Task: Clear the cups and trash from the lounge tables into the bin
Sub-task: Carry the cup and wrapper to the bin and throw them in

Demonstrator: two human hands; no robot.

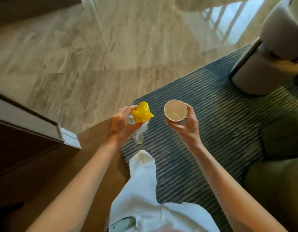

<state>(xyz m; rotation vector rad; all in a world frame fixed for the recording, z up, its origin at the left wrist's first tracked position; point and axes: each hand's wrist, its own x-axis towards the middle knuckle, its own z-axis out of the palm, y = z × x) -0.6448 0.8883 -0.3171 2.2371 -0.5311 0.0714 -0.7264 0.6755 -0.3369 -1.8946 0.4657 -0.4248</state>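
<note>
Person, head-camera view. Two bare forearms, no sleeves seen; left hand [121, 124] and right hand [186, 126] ungloved, no rings or watch seen. White loose trousers [141, 190] are worn, creased at the knee.

At frame centre, the left hand [120, 124] grips a crumpled yellow wrapper [142, 113]; the right hand [186, 124] holds an empty paper cup [175, 110] over the striped rug [220, 114].

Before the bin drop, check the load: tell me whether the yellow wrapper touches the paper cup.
Apart. The head view shows striped rug between the yellow wrapper in the left hand and the paper cup in the right hand.
</note>
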